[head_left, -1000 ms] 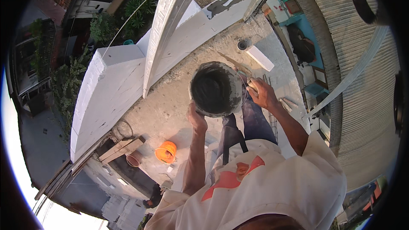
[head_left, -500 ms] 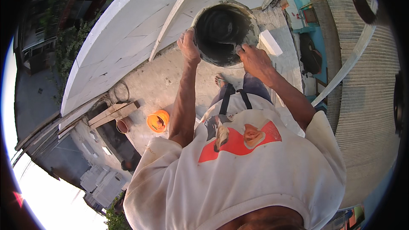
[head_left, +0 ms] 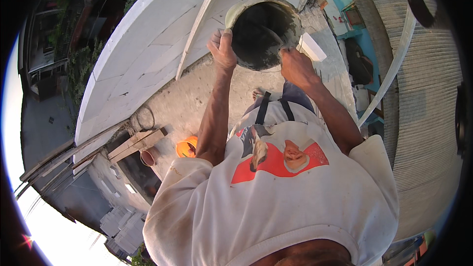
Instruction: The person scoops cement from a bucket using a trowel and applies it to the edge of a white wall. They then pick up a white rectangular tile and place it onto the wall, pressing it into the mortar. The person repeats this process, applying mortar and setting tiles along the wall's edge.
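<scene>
Gripping bucket (head_left: 235, 16), left hand (head_left: 223, 49); dark mix (head_left: 250, 42) inside

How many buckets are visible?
3: the large grey bucket in the left hand, the orange bucket beside the left forearm, the reddish-brown bucket near wooden planks. Others may be hidden.

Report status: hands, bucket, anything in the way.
Left hand gripping bucket at left rim. Right hand at its right edge, grip partly hidden. Bucket's mouth unobstructed, dark inside. White block close on the right.
</scene>
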Demonstrator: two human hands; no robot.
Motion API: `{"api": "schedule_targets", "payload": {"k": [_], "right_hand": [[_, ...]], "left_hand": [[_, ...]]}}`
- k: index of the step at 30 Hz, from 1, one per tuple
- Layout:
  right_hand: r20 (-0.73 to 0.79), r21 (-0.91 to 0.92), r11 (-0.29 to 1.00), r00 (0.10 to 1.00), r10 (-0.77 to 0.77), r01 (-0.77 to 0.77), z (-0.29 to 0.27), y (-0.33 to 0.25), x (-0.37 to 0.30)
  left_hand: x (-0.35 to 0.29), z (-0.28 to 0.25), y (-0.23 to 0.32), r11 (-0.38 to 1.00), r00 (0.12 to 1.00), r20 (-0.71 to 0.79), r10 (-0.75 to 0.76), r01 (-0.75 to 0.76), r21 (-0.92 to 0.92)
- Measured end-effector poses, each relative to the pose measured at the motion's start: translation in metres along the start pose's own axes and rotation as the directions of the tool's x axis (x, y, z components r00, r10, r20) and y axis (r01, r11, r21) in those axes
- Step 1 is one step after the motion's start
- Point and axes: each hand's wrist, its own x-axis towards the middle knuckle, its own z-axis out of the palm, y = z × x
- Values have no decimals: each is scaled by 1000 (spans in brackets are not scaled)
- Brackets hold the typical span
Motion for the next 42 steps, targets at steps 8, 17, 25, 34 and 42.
{"api": "schedule_targets", "payload": {"k": [8,17,25,34,42], "right_hand": [[130,296,954,987,-99,57,12,-14,0],[357,611,766,933,-39,-201,11,36,0],[231,766,603,971,64,-222,10,114,60],[-105,534,843,986,133,-57,66,203,259],[-86,354,934,993,80,-45,50,160,280]], "left_hand": [[-4,8,8,998,990,132,51,-56,34],[0,24,-45,968,973,-107,-203,183,-169],[-25,-9,-109,734,710,-222,-668,580,-353],[-109,-48,-133,625,525,-427,-736,770,-129],[-144,-51,-150,566,409,-436,-802,753,-334]]}}
